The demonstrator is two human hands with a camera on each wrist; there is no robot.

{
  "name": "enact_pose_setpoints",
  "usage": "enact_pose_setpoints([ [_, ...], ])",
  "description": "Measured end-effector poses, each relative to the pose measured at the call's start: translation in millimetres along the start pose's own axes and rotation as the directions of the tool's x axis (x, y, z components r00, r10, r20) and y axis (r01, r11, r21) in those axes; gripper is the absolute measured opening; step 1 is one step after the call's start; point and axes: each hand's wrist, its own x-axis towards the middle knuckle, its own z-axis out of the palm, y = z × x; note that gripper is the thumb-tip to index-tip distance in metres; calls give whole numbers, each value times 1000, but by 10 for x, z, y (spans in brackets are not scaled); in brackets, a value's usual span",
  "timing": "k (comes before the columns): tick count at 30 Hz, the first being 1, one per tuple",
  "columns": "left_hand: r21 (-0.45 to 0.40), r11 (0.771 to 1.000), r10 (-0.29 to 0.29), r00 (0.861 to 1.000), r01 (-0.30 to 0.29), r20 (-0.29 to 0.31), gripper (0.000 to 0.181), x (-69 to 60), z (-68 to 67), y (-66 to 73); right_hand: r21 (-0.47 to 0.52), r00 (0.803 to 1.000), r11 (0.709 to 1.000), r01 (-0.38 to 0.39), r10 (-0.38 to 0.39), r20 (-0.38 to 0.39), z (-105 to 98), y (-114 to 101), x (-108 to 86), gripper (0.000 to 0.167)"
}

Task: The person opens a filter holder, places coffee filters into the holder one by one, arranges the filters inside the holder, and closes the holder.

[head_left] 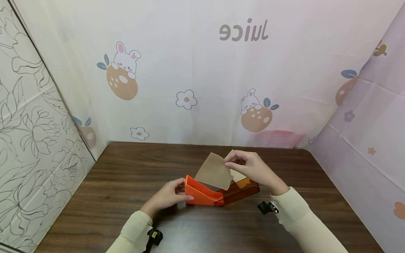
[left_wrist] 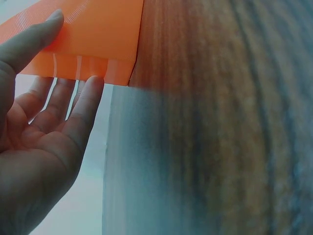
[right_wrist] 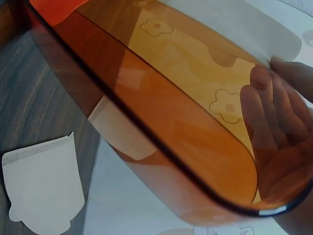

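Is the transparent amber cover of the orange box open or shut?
Open: in the head view, the amber cover extends out sideways from the orange box instead of lying closed over it.

The bunny-print cloth (head_left: 202, 70) perhaps suggests a home.

– Head camera?
– High, facing forward and down over the counter (head_left: 133, 165).
– Wrist cameras?
– Close-range, each facing its own side's fingers (left_wrist: 89, 100); head and left-wrist views share the orange holder (head_left: 200, 196).

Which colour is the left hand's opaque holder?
The opaque holder is orange, best in the head view.
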Motion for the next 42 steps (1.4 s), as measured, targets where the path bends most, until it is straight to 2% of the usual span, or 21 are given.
enact_pose_setpoints([
  [10, 4, 1000, 2, 1000, -2, 3, 36, 0, 4, -15, -69, 998, 996, 61, -59, 27, 73, -11, 6, 11],
  [27, 7, 1000, 5, 1000, -5, -3, 34, 2, 3, -30, -99, 990, 990, 95, -84, 115, 193, -139, -1, 10],
  [32, 1, 1000, 10, 1000, -10, 3, 35, 4, -3, -37, -115, 982, 981, 156, -142, 124, 267, -105, 11, 12],
  [38, 5, 1000, 17, 1000, -17, -2, 34, 2, -8, -33, -181, 969, 955, 234, -215, 117, 355, -43, 24, 11],
  [42, 9, 1000, 6, 1000, -6, -4, 33, 1, -1, -32, -192, 973, 959, 210, -186, 136, 387, -30, 24, 10],
])
